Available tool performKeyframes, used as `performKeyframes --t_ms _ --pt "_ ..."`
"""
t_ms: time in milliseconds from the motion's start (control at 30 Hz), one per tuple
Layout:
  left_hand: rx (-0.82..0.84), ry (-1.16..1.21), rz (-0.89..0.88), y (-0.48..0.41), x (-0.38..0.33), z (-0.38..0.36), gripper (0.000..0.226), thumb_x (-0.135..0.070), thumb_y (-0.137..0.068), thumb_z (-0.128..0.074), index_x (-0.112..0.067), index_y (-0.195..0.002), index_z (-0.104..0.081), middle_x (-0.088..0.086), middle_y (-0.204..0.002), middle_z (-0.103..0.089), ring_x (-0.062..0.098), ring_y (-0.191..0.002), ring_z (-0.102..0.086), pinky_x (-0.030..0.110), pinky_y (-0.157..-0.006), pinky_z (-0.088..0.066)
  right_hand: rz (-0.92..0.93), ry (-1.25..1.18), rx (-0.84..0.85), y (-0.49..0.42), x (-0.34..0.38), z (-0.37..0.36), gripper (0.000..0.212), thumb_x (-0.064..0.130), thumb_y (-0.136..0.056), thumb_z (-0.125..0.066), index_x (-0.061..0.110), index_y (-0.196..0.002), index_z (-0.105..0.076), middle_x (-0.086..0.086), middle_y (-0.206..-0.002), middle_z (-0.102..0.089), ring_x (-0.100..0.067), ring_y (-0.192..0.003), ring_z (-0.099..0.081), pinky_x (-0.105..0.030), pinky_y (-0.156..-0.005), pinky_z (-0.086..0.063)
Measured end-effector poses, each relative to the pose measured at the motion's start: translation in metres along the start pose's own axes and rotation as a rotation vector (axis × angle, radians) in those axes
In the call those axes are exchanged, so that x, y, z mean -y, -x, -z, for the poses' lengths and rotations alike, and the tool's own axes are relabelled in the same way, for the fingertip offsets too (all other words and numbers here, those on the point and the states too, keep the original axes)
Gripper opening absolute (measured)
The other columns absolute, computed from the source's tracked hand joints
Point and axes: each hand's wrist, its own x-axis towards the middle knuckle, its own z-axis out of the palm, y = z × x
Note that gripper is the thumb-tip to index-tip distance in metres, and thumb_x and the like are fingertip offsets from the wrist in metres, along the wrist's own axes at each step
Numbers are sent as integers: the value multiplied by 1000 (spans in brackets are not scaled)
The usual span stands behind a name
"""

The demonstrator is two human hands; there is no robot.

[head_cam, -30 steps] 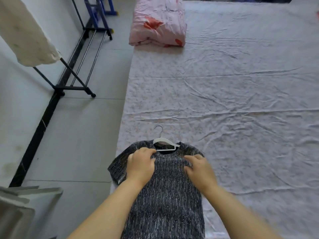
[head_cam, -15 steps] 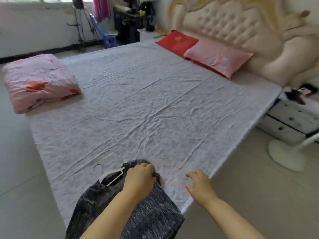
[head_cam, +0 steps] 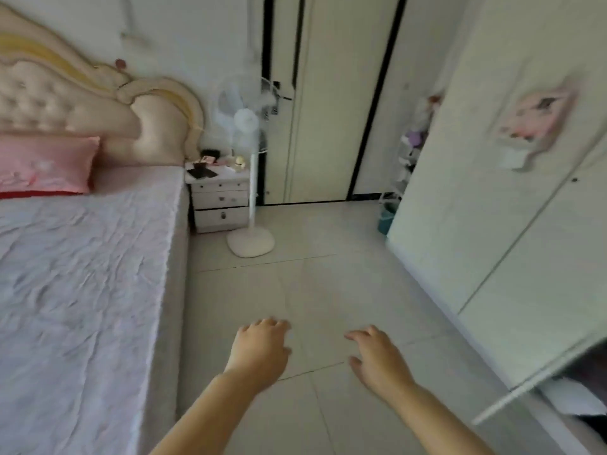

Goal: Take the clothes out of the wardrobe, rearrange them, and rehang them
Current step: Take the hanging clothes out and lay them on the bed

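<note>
Wardrobe (head_cam: 509, 257): fills the right side, with pale doors, one bearing a sticker (head_cam: 532, 123). At its lower right corner a door stands ajar onto a dark gap (head_cam: 588, 369). The clothes are judged to be inside. What shows in the gap is too blurred to identify, and no garment is identifiable anywhere else in view.

Bed (head_cam: 82, 274): runs along the left under a wrinkled sheet. It is judged the laying-out surface, being flat and just across the aisle from the wardrobe.

Floor (head_cam: 328, 290): a tiled aisle between the two.

Fan (head_cam: 251, 133) and nightstand (head_cam: 220, 198): at the far end beside the headboard, well apart from the hands.

Left hand (head_cam: 259, 349) and right hand (head_cam: 377, 356): both are held out over the floor, palms down, fingers loosely spread, holding nothing. They are judged free to collect a garment from the wardrobe.
</note>
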Motion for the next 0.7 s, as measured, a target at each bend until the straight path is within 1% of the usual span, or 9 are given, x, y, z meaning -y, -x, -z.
performKeyframes --t_ms 200,267,367,467,533,600,700 --pt "89 -71 -419 -53 -225 -48 46 -37 -94 -45 -28 -138 -35 -5 -141 -40 18 -129 -37 32 -106 -27 -356 -61 -168 102 -189 69 44 28 -94 -49 25 -138 -41 4 -133 -41 -15 -122 -41 -25 -99 -37" --pt "107 -114 -542 -58 -305 -67 46 -39 -94 -45 -28 -138 -36 -5 -139 -42 18 -126 -40 31 -106 -29 -469 -39 -200 141 -253 88 44 26 -95 -49 24 -138 -41 3 -134 -41 -15 -123 -41 -25 -99 -37" --pt "127 -178 -726 -58 -415 -97 46 -40 -94 -45 -28 -138 -36 -4 -138 -44 18 -123 -44 32 -103 -33 -626 37 -217 200 -339 107 39 22 -96 -43 21 -135 -42 2 -136 -39 -15 -123 -39 -23 -99 -33" --pt "131 -165 -883 -53 -507 -122 42 -37 -93 -46 -27 -133 -42 -3 -131 -50 18 -118 -48 30 -99 -35 -785 32 -238 252 -405 129 44 25 -96 -44 23 -139 -36 0 -136 -38 -17 -124 -38 -26 -99 -32" --pt "150 -157 -982 -47 -558 -134 42 -35 -93 -45 -25 -133 -42 -3 -128 -50 17 -117 -48 29 -98 -35 -866 36 -229 278 -440 141 43 27 -95 -46 22 -137 -38 -1 -135 -39 -19 -124 -39 -28 -99 -34" --pt "154 -161 -1073 -46 -604 -145 42 -36 -94 -44 -25 -134 -40 -3 -128 -50 16 -117 -47 29 -98 -34 -917 55 -242 297 -474 152 42 27 -93 -47 21 -135 -42 -1 -133 -41 -20 -121 -40 -29 -99 -36" --pt "165 -109 -1152 -55 -666 -158 42 -38 -93 -45 -27 -134 -41 -4 -128 -50 15 -115 -48 29 -98 -36 -970 49 -302 317 -517 174 43 24 -93 -47 23 -136 -43 0 -131 -43 -19 -119 -42 -28 -98 -39"
